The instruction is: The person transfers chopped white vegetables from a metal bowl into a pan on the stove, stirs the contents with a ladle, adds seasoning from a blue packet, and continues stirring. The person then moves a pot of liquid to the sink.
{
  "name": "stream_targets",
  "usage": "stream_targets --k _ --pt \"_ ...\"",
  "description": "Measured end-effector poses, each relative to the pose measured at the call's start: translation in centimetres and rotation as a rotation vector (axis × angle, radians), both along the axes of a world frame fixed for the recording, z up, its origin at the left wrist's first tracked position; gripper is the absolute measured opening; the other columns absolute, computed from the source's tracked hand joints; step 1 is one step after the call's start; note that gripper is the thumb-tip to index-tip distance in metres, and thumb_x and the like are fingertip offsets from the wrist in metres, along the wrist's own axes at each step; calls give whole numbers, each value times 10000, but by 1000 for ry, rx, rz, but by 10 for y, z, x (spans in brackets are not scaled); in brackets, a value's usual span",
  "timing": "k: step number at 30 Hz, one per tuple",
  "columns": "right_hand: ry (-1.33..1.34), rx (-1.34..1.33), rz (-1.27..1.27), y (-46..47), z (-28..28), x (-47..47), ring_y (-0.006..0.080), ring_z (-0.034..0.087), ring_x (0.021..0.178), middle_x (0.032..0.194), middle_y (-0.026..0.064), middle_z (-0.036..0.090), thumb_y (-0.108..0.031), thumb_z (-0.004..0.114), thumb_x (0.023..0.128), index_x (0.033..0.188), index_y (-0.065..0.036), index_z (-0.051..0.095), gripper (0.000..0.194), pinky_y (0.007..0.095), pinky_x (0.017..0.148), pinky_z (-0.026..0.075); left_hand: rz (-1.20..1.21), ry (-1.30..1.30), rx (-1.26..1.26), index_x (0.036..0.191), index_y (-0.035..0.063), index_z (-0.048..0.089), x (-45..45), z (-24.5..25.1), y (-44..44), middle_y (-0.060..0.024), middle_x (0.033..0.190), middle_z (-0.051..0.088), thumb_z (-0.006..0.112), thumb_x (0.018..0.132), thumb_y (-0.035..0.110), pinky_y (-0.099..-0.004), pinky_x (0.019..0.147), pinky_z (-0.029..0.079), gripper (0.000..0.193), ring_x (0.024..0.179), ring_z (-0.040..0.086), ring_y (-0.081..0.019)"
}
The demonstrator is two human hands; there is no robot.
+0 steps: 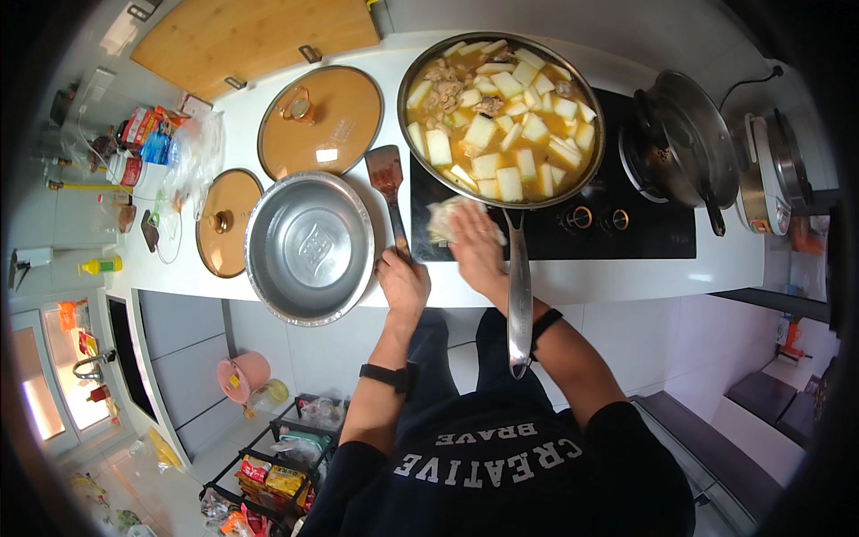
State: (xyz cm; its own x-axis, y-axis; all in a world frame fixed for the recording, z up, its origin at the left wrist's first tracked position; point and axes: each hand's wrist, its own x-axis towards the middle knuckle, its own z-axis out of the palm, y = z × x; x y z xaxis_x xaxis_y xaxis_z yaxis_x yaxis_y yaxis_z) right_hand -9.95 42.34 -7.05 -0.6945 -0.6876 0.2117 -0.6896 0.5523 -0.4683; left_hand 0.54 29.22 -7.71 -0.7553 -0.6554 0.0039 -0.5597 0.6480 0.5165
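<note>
My left hand [404, 282] grips the handle of a brown spatula [386, 176], whose blade points away from me over the white counter. Under my right hand [478, 248] a pale cloth [441, 220] lies pressed on the front left of the black glass cooktop [543, 243]. Just beyond it is a large pan [599, 158] full of pale vegetable pieces, meat chunks and yellowish broth. The pan's metal handle [519, 295] reaches towards me, right of my right hand. An empty metal basin [309, 248] stands left of the spatula, at the counter's front edge.
Two glass lids with knobs, one large [335, 141] and one small [235, 248], lie at the left. A wooden board [262, 40] is behind them. Dark cookware [691, 148] sits on the right burner. Plastic bags [194, 154] lie far left; a black rack [268, 463] stands below.
</note>
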Motion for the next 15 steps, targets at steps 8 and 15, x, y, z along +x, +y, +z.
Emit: stream_targets --k 8,15 --pt "47 -54 283 30 -5 3 317 370 1336 1344 126 506 -33 549 817 1195 -12 577 380 429 1079 326 18 -67 38 1059 -81 407 -5 7 4 -310 986 476 572 738 80 -542 903 374 396 954 475 -474" --pt "271 204 -200 108 1 -5 329 422 1294 1433 134 397 -90 554 867 1298 -60 491 437 492 1042 353 49 -38 12 1056 -97 404 7 3 9 -322 982 459 565 742 60 -552 891 377 387 937 464 -495"
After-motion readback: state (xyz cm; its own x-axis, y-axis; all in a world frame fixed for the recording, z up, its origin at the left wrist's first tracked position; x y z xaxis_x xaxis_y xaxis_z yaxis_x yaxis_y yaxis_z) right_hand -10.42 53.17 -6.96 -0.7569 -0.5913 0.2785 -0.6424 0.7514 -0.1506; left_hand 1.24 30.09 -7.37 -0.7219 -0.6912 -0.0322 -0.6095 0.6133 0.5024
